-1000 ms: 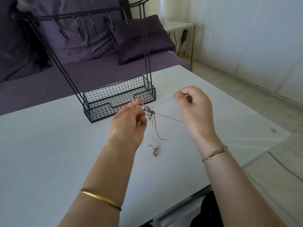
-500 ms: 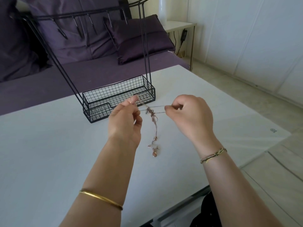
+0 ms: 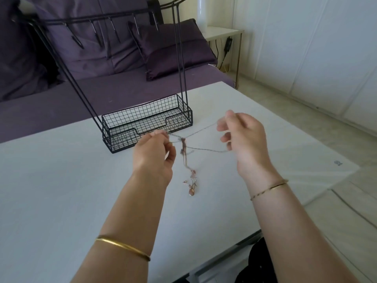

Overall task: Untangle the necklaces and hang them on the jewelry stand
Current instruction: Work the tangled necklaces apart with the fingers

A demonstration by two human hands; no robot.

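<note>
Pinching the tangled necklaces [image 3: 183,145] at mid-frame, my left hand [image 3: 154,154] grips one strand in closed fingers [image 3: 160,134] while my right hand [image 3: 245,141] holds a loop in loosely curled ones. Their pendants [image 3: 191,192] rest on the white tabletop [image 3: 61,190], just below the black wire jewelry stand [image 3: 146,123].

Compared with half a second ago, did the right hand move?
Yes. The right hand moved right, farther from the jewelry stand, pulling the necklace chain wider.
</note>
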